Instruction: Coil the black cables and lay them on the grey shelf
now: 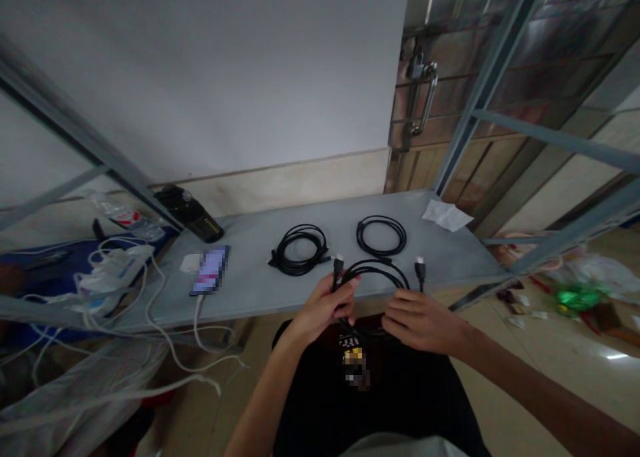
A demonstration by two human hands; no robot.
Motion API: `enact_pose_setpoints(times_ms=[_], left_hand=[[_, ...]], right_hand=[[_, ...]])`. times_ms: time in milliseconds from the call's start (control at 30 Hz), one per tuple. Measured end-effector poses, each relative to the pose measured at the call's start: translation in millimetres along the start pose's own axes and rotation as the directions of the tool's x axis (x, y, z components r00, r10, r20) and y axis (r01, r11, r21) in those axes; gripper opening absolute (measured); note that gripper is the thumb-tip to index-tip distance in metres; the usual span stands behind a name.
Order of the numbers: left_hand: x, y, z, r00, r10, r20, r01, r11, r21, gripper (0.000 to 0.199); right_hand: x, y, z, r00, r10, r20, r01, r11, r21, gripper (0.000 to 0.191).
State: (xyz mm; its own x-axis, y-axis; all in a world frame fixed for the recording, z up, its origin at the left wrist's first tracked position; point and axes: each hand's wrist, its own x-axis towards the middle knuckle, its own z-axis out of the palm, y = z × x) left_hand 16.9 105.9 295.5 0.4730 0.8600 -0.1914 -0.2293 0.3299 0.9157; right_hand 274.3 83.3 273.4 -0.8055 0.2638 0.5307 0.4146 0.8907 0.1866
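Between my two hands, at the front edge of the grey table, is a coiled black cable (373, 265). My left hand (327, 305) is closed on the coil's left side, and a black plug (339, 265) sticks up from it. The coil's right side is gripped by my right hand (417, 320), with the cable's other plug (421, 269) standing up above the fingers. Two more black coils lie on the table beyond my hands: a thicker one (300, 249) at the left and a thinner one (381, 236) at the right. The lower part of the held coil is dark and partly hidden.
The grey table (245, 270) bears a phone (210, 270) on a white cable, a dark bottle (190, 214) and white paper (447, 215). Power strips (113, 277) with tangled white cables are at the left. Metal posts (487, 84) rise at both sides.
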Motion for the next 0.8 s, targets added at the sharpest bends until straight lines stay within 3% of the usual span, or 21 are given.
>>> enact_pose_setpoints(times_ms=[100,200,367,467,600,700,800], left_hand=[[6,-1,-13.3,0.975,0.19,-0.111,-0.155,0.952,0.264,0.045],[15,10,-38.5,0.923,0.349,-0.162,-0.23,0.837,0.496,0.042],[33,34,-100.2,0.782,0.575,-0.241,-0.212,0.609,0.765,0.03],[41,37,-139.0,0.705,0.613,-0.358,-0.122,0.602,0.789,0.029],[48,21,-174.8,0.604,0.653,-0.457,-0.069,0.614,0.786,0.026],[51,1,-188.3,0.588,0.672,-0.449,0.005,0.553,0.833,0.024],[53,-14,-196.5,0.584,0.701,-0.41,0.046,0.475,0.879,0.029]], right_hand=[[14,13,10,0.998,-0.06,-0.005,0.06,0.998,-0.001,0.041],[39,26,33,0.994,-0.109,-0.015,0.109,0.994,0.0,0.06],[93,51,84,0.988,-0.146,-0.04,0.147,0.989,0.018,0.065],[120,67,116,0.99,-0.139,0.005,0.138,0.987,0.077,0.053],[134,81,158,0.991,-0.017,0.13,0.003,0.994,0.108,0.021],[129,85,183,0.98,0.095,0.175,-0.124,0.979,0.163,0.013],[119,87,200,0.969,0.219,0.113,-0.241,0.939,0.247,0.022]])
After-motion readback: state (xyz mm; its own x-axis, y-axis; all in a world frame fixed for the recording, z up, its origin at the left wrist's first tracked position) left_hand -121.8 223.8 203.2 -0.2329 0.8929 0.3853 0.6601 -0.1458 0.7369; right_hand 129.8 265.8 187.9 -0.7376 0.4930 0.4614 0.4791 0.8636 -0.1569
